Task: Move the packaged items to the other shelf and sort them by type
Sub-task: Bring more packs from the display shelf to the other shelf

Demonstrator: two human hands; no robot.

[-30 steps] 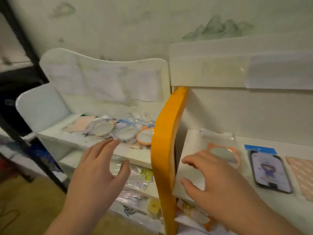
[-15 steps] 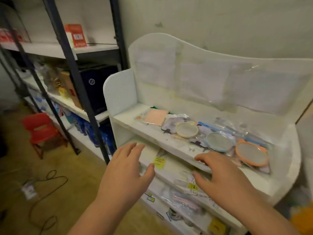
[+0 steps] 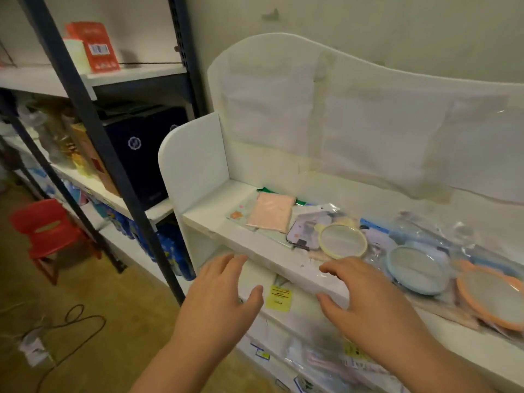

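My left hand [image 3: 224,296] and right hand [image 3: 365,299] hover palm-down, fingers spread and holding nothing, in front of the white shelf [image 3: 272,255] of packaged mirrors [image 3: 343,241]

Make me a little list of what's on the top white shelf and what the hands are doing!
place: white shelf, top board
far left: pink packet
round mirrors, left to right: yellow mirror, blue mirror, orange mirror
wrapping: clear plastic bags
left hand: open, empty, in front of the shelf edge
right hand: open, empty, fingers near the yellow mirror
beside the shelf: red chair on the floor
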